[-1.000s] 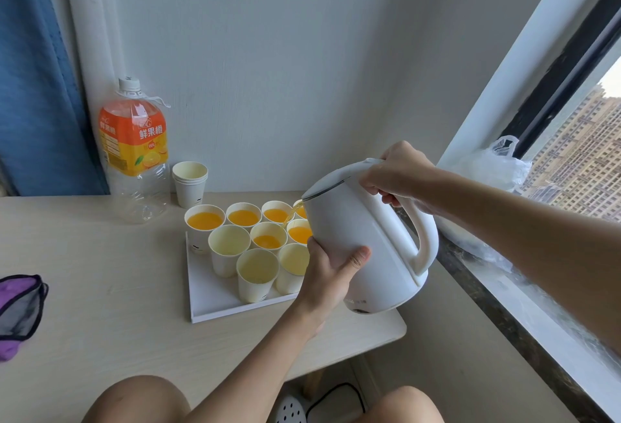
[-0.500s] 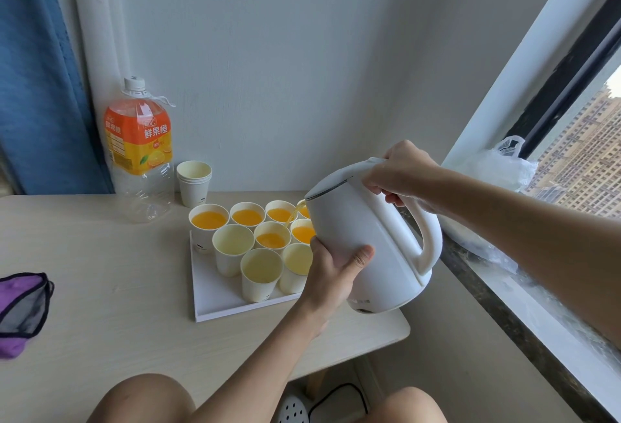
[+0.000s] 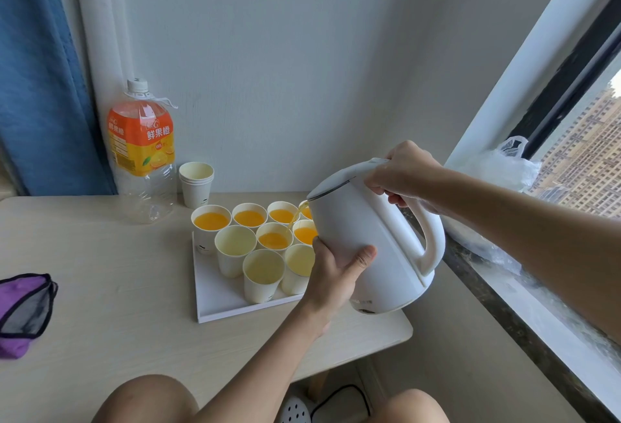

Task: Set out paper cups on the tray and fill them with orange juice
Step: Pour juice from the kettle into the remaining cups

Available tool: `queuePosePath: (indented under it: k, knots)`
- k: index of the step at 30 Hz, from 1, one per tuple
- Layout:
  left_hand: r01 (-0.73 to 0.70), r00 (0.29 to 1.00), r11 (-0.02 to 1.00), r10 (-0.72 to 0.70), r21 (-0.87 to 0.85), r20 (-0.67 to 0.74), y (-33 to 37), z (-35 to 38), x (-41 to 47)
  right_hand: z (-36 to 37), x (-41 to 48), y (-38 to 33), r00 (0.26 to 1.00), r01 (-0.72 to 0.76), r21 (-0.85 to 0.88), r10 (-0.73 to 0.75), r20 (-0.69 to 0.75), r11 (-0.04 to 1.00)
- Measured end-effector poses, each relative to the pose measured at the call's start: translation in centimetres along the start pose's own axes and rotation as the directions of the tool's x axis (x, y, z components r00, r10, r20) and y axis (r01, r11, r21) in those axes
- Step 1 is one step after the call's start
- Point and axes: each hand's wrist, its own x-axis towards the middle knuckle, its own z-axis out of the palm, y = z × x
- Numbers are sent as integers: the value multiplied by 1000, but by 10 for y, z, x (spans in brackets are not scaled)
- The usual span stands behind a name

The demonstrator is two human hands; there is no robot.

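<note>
Head view: right hand point(image 3: 403, 175) curls round the handle of a tilted white plastic kettle point(image 3: 376, 254). Left hand point(image 3: 336, 269) cups its body, fingers and thumb wrapped. Thin orange juice stream point(image 3: 295, 219) falls into a pale paper cup point(image 3: 302, 235) on the flat white square tray point(image 3: 215, 295). Three empty paper cups point(image 3: 263, 268) stand at the front of the tray.

The kettle point(image 3: 373, 244) hid the tray's point(image 3: 218, 301) right edge and most of the far cup point(image 3: 306, 212) behind its spout, of which only an orange sliver showed. Which cup the stream fell into could not be told. The left hand point(image 3: 336, 274), on the kettle's near side, covered part of the near cup point(image 3: 297, 263), and its palm lay unseen against the kettle. The right hand's point(image 3: 403, 174) fingertips were tucked under the handle. Print low on the kettle was too small to read. Far left of the kettle, the frame edge cut off a pouch point(image 3: 23, 311). To the kettle's right, the forearm covered part of a bag point(image 3: 504, 167).
</note>
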Motion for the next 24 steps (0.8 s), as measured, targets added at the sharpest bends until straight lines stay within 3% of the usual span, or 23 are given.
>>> queuePosePath:
  k: [24]
  knots:
    - [3,1000,1000,-3,0,-17,1,-3,3,2,0,-5,1000,-3,6,3,-20,1000]
